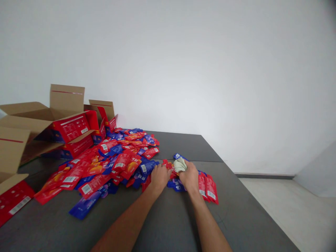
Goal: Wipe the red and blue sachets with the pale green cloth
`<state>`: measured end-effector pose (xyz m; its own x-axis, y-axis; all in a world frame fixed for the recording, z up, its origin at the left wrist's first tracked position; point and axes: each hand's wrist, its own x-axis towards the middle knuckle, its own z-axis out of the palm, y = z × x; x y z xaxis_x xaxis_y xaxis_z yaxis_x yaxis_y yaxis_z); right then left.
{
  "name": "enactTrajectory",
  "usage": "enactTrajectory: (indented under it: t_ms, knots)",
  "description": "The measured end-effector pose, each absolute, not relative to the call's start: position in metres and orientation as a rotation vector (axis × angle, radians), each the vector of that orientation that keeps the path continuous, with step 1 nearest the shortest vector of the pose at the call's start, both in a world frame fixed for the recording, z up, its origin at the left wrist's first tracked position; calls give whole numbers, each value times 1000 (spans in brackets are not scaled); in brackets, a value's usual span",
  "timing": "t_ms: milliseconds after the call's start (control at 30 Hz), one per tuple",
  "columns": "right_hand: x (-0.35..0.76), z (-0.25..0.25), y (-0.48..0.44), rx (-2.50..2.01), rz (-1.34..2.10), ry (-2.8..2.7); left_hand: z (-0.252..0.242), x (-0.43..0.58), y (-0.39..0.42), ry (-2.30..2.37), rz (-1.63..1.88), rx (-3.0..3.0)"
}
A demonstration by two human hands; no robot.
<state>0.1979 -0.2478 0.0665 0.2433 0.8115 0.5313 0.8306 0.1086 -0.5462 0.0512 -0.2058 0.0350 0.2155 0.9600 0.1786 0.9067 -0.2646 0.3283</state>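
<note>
In the middle of the head view, my right hand (189,176) is closed around a crumpled pale cloth (180,165). Just to its left, my left hand (160,177) has its fingers curled at the edge of a red packet (168,163), which lies between the two hands. A blue packet (176,185) lies on the table under and between them, and another blue one (178,156) shows behind the cloth. To the right of my right hand, several red packets (210,189) lie side by side. My fingertips are partly hidden.
A large heap of red and blue packets (123,159) spreads over the left of the dark table (168,224). Opened cardboard boxes (70,127) stand at the far left, with another box (15,199) nearer. A white wall rises behind; the table's right edge borders the floor (278,199).
</note>
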Motion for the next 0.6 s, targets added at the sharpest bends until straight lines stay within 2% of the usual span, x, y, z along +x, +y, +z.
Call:
enactTrajectory:
  t_ms: [300,600]
  knots:
    - [198,63,-246,-1610,-14,-1527,43,72,-192,1651,555,2096]
    - [199,59,-244,-1559,1,-1518,32,69,-198,1689,747,1715]
